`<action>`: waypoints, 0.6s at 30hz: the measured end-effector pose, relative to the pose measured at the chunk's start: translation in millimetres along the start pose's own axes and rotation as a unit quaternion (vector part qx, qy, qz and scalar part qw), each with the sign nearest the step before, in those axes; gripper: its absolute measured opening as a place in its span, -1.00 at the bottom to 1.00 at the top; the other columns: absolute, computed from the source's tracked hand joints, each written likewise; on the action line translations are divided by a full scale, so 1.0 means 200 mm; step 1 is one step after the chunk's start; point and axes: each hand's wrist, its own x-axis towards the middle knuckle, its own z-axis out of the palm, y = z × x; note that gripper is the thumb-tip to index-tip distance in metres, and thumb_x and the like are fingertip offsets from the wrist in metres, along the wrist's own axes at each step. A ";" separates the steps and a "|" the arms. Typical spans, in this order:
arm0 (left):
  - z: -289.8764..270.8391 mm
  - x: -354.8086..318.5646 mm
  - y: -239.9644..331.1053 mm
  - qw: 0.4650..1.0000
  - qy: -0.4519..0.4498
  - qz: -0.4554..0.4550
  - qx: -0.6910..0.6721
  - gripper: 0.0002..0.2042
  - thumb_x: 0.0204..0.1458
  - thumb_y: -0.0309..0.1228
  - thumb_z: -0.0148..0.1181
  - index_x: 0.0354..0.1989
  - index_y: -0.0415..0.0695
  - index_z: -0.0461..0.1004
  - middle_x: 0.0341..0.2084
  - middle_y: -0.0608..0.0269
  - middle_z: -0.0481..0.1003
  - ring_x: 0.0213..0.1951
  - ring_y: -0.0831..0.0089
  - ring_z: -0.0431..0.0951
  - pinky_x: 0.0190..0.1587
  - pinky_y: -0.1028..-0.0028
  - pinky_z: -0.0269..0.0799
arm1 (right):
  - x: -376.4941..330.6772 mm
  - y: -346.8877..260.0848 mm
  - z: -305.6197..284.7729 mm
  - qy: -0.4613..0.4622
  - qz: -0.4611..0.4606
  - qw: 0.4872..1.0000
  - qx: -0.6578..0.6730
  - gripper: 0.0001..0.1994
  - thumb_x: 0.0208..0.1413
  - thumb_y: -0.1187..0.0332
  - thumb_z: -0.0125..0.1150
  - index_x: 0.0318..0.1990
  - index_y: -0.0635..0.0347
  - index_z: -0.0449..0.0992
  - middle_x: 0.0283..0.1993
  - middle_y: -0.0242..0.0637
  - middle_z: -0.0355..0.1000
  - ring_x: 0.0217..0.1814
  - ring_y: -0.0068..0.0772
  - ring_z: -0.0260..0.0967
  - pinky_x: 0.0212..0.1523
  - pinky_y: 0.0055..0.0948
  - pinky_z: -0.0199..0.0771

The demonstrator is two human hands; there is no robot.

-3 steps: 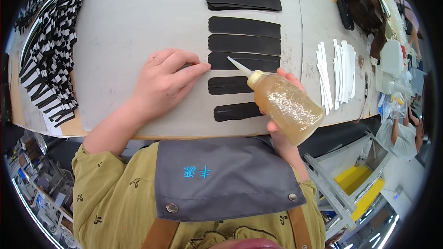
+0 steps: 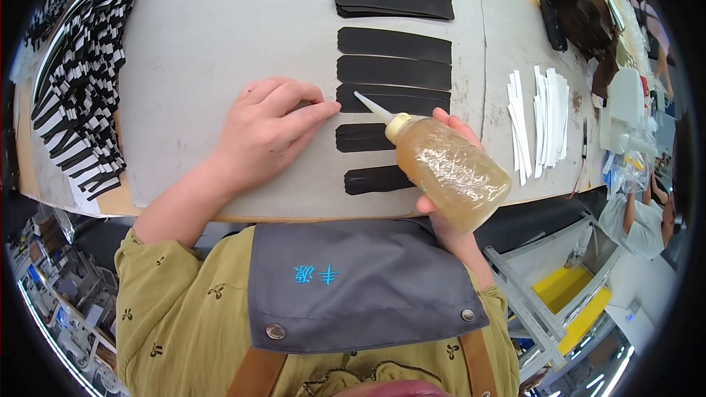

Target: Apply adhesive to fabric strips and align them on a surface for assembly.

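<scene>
My left hand [image 2: 276, 121] lies palm down on the grey tabletop [image 2: 220, 22], its forearm slanting inward, knuckles bent and index finger stretched to the left end of a flat, matte black strip with clipped corners [image 2: 404, 95]; I cannot tell whether finger and thumb pinch it. My right hand [image 2: 460, 129] is wrapped around a clear, crinkled plastic bottle with amber contents [image 2: 452, 169], tilted so its tapered whitish nozzle [image 2: 373, 106] points toward my left hand, the tip over that strip; whether they touch is unclear. Just beyond my hands lie two more smooth black strips [image 2: 394, 70], then a layered black stack [image 2: 393, 1]. Right of my right hand are thin, straight white strips [image 2: 550, 121], loosely fanned.
</scene>
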 end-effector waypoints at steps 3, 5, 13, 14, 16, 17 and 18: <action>0.00 0.00 0.00 1.000 0.001 0.002 0.000 -0.71 -0.10 -0.53 0.33 -0.15 0.03 0.64 -0.23 0.45 0.53 -0.15 0.40 0.52 -0.09 0.35 0.39 | 0.03 0.03 0.03 -0.047 -0.060 0.997 -0.014 0.15 -0.40 0.00 0.76 0.37 0.32 0.21 0.36 -0.04 0.27 0.35 -0.22 0.31 0.32 -0.27 0.37; 0.01 0.00 0.00 1.000 0.005 0.006 0.000 -0.70 -0.11 -0.52 0.34 -0.15 0.03 0.64 -0.24 0.45 0.52 -0.15 0.40 0.52 -0.11 0.35 0.39 | 0.05 0.00 0.04 -0.086 -0.080 0.992 -0.033 0.11 -0.38 0.05 0.76 0.35 0.33 0.24 0.35 -0.03 0.30 0.34 -0.23 0.32 0.32 -0.29 0.37; 0.00 0.00 -0.01 1.000 -0.024 -0.002 -0.011 -0.61 -0.14 -0.60 0.31 -0.08 0.01 0.63 -0.23 0.39 0.53 -0.17 0.33 0.53 -0.06 0.34 0.39 | 0.01 -0.09 0.03 -0.088 -0.099 0.985 -0.114 0.03 -0.38 0.27 0.78 0.32 0.37 0.29 0.33 0.00 0.34 0.32 -0.24 0.36 0.29 -0.35 0.43; 0.00 0.01 -0.01 1.000 -0.025 0.003 -0.008 -0.61 -0.16 -0.61 0.31 -0.09 0.01 0.63 -0.23 0.39 0.52 -0.17 0.32 0.53 -0.06 0.34 0.39 | 0.00 -0.10 0.01 -0.079 -0.094 0.986 -0.112 0.03 -0.39 0.28 0.78 0.32 0.37 0.30 0.33 -0.01 0.34 0.32 -0.24 0.37 0.29 -0.35 0.43; 0.00 0.02 0.00 1.000 -0.017 0.007 -0.012 -0.63 -0.15 -0.61 0.31 -0.10 0.00 0.64 -0.24 0.38 0.52 -0.18 0.32 0.53 -0.07 0.34 0.39 | -0.02 -0.11 -0.04 -0.066 -0.091 0.987 -0.112 0.03 -0.40 0.29 0.78 0.31 0.38 0.30 0.33 -0.01 0.34 0.32 -0.24 0.37 0.29 -0.34 0.43; 0.00 0.02 0.00 1.000 -0.010 0.007 -0.015 -0.64 -0.14 -0.61 0.32 -0.12 -0.01 0.64 -0.25 0.37 0.52 -0.19 0.31 0.53 -0.09 0.34 0.40 | -0.03 -0.12 -0.05 -0.046 -0.076 0.989 -0.118 0.02 -0.40 0.28 0.78 0.30 0.38 0.31 0.33 -0.01 0.34 0.32 -0.24 0.37 0.29 -0.34 0.43; 0.01 0.02 0.00 1.000 -0.010 0.011 -0.017 -0.64 -0.14 -0.61 0.32 -0.12 -0.01 0.64 -0.25 0.37 0.52 -0.19 0.31 0.53 -0.09 0.34 0.40 | -0.04 -0.13 -0.07 -0.025 -0.062 0.990 -0.124 0.01 -0.40 0.27 0.78 0.29 0.38 0.33 0.33 -0.01 0.34 0.31 -0.24 0.37 0.29 -0.33 0.43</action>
